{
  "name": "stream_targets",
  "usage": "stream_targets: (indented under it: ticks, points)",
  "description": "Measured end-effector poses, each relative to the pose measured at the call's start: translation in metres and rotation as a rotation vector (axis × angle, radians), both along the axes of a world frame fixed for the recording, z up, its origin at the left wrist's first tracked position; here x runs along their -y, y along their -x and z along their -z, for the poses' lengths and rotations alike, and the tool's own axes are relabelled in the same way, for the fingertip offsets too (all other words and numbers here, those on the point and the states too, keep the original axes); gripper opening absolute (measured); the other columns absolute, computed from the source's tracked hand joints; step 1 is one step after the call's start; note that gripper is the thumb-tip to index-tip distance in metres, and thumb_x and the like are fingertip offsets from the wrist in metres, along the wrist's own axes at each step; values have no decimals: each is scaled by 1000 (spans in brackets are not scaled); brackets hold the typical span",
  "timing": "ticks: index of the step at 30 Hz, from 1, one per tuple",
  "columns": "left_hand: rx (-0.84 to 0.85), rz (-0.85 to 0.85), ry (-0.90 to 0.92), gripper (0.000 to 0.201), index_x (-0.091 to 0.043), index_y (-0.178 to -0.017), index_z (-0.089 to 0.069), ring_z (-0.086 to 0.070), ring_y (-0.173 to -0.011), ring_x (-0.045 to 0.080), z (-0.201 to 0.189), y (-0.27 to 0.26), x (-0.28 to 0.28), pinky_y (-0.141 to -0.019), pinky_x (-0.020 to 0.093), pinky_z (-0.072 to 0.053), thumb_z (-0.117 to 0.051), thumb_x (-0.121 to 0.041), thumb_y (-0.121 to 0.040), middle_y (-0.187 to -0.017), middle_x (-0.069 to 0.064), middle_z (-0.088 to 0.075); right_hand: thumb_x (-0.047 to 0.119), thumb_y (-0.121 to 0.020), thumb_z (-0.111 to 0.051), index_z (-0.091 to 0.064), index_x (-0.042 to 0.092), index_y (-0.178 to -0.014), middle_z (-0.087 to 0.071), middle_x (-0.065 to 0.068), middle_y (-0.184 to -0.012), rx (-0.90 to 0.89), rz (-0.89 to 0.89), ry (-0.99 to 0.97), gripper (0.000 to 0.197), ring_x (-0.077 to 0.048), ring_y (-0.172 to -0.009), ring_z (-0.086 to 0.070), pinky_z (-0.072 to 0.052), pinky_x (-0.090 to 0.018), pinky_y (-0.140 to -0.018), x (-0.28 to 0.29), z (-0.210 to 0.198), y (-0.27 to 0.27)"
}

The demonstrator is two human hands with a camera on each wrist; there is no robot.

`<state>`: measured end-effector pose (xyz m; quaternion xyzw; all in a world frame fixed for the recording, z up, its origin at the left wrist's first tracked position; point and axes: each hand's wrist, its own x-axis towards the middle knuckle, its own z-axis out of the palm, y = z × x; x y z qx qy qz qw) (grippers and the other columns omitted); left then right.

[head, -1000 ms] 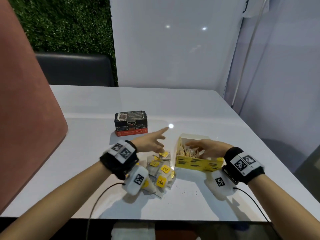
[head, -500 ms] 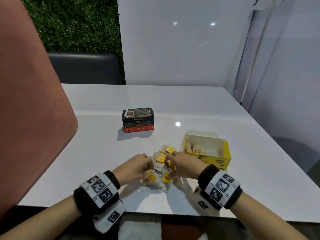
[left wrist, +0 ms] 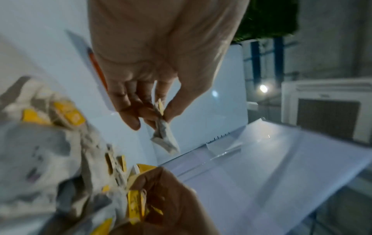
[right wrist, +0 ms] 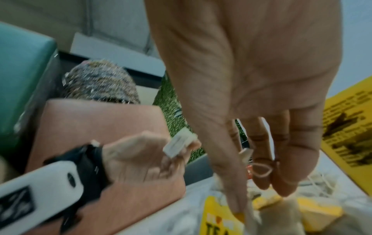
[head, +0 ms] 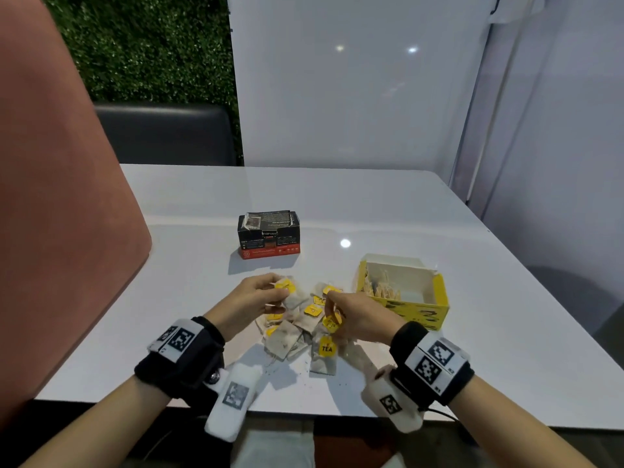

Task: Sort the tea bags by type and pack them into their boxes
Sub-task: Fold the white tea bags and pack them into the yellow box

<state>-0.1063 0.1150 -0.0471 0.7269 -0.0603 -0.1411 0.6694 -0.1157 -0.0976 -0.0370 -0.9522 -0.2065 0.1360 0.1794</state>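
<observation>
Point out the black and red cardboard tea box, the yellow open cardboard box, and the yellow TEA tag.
black and red cardboard tea box (head: 269, 238): head view, front face.
yellow open cardboard box (head: 410, 310): head view, yellow front wall.
yellow TEA tag (head: 326, 347): head view, centre of tag.

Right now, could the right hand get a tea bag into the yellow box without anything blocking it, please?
Probably yes. The right hand is beside the yellow box, whose top is open, and nothing lies between them. The far half of the box looks bare; tea bags fill the near-left part.
</observation>
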Motion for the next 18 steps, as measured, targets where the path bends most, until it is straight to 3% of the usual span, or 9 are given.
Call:
stream_targets:
  ticks: [4,8,11,13,15,18]
  points:
    - [-108,27,-2,16,-2,-93,-63,-60,-73,14,5,9,2,-68,20,-50,-61,-16,-88,-85,11,-59,14,-78,-72,-50,13,-105,-50,1,-86,-64,51,-105,35,-16,-73,-47,-35,-22,-54,5,-5,-2]
    - [76,204,-455,29,1,-78,-63,-49,-59,9,11,30,22,-54,15,-39,-67,-28,-73,-67,4,-54,7,-80,-66,-54,15,-101,-47,7,-77,-59,69,-109,25,-7,-65,-45,-35,-18,-51,1,0,-1]
    - [278,295,-832,24,-10,-59,-57,-48,-60,12,18,39,47,-55,23,-34,-65,-22,-78,-63,2,-52,3,-79,-64,-57,13,-105,-57,-1,-88,-2,106,-91,29,-17,-80,-52,-43,-27,-64,-1,0,-3]
    - [366,267,-958,28,-12,-55,-52,-54,-68,21,24,38,61,-57,28,-34,-62,-16,-81,-68,5,-50,3,-79,-64,-59,11,-108,-64,-7,-101,45,115,-50,30,-22,-92,-57,-46,-32,-75,0,-2,-5]
    - [430,252,-1071,25,-8,-58,-50,-55,-82,30,26,36,70,-61,32,-32,-58,-12,-81,-77,10,-45,3,-80,-63,-63,8,-106,-66,-11,-105,100,101,1,26,-26,-97,-60,-47,-33,-75,1,-4,-6]
    - [436,284,-1093,38,-13,-51,-33,-45,-69,27,24,35,72,-53,31,-23,-58,-10,-80,-64,8,-38,-1,-80,-59,-65,6,-101,-65,-14,-100,128,126,-34,22,-27,-87,-62,-49,-31,-67,7,-10,-6]
